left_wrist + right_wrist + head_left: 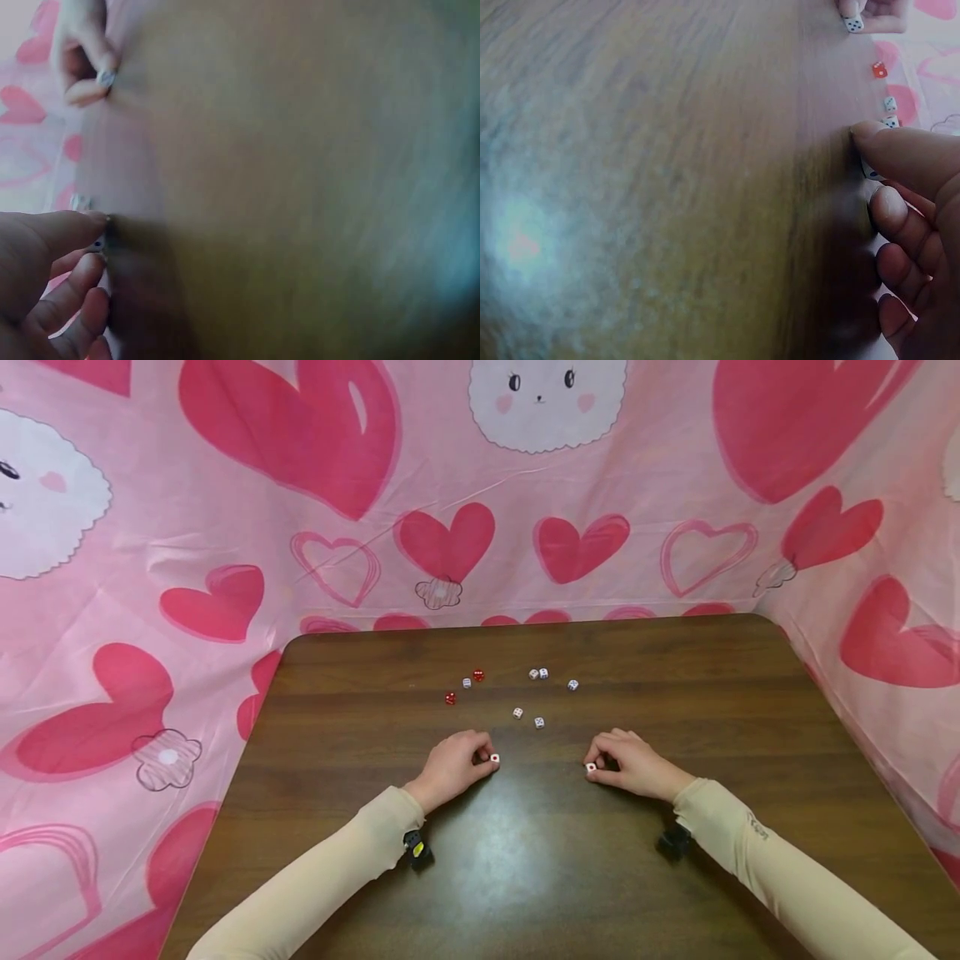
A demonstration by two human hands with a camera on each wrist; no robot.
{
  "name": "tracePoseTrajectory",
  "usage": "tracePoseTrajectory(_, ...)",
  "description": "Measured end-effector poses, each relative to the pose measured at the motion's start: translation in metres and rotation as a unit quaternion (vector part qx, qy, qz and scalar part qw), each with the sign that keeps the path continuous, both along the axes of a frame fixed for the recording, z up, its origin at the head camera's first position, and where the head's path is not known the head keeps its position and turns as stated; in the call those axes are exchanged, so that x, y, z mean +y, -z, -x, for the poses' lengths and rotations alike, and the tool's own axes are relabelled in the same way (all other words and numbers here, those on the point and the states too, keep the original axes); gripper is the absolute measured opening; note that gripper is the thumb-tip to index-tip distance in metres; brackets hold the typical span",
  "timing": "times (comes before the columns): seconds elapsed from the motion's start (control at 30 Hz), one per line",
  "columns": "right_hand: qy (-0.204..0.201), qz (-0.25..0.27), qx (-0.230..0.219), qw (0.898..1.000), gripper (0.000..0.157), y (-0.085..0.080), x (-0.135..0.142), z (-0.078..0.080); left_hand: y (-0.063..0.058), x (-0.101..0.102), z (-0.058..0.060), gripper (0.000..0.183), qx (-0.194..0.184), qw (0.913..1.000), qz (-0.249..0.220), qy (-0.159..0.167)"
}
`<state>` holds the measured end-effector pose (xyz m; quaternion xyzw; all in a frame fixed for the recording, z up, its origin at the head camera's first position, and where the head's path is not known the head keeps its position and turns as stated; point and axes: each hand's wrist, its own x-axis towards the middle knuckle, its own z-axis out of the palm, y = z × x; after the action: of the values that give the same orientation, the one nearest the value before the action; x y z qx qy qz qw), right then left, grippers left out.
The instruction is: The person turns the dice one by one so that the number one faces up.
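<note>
In the head view, my left hand (455, 767) pinches a white die (495, 758) between thumb and fingers, a red spot on its near face. Across from it my right hand (636, 766) pinches another white die (591, 767), which also shows a red spot. Both hands are low over the table, a gap between them. From the left wrist view, the left thumb and fingertips (90, 266) partly hide the die (97, 244). Similarly, the right thumb covers most of its die (871, 171) in the right wrist view.
Beyond the hands, on the brown wooden table (360, 693), lie two red dice, one a red die (450, 698), and several white dice, among them a white die (539, 722) and a white die (573, 685). Pink heart-patterned cloth (525, 485) hangs behind the table and at its sides.
</note>
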<state>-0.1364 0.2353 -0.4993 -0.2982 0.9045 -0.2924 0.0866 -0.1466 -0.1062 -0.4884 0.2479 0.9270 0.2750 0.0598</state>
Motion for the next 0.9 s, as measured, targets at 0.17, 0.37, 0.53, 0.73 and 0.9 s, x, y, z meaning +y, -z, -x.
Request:
tracePoseTrajectory(0.17, -0.003, 0.003, 0.017, 1.000, 0.016, 0.002, 0.000, 0.000, 0.001, 0.016, -0.009, 0.012, 0.005, 0.9996, 0.004, 0.026)
tracePoseTrajectory(0.37, -0.001, 0.006, 0.012, 1.000, 0.016, 0.004, -0.001, -0.001, 0.004, 0.041, -0.015, 0.013, 0.010, 0.9991, 0.011, 0.040)
tracePoseTrajectory(0.53, 0.003, 0.010, 0.015, 1.000, 0.016, 0.005, -0.001, 0.000, 0.006, 0.062, -0.017, 0.015, 0.002, 0.9995, 0.005, 0.030)
tracePoseTrajectory(0.73, 0.006, 0.016, 0.030, 0.999, 0.018, 0.007, -0.002, 0.000, 0.007, 0.079, -0.018, 0.016, -0.009, 0.9998, -0.002, 0.020)
tracePoseTrajectory(0.9, 0.005, 0.023, 0.050, 0.998, 0.019, 0.010, -0.002, -0.001, 0.007, 0.086, -0.019, 0.016, -0.020, 0.9997, -0.011, 0.007)
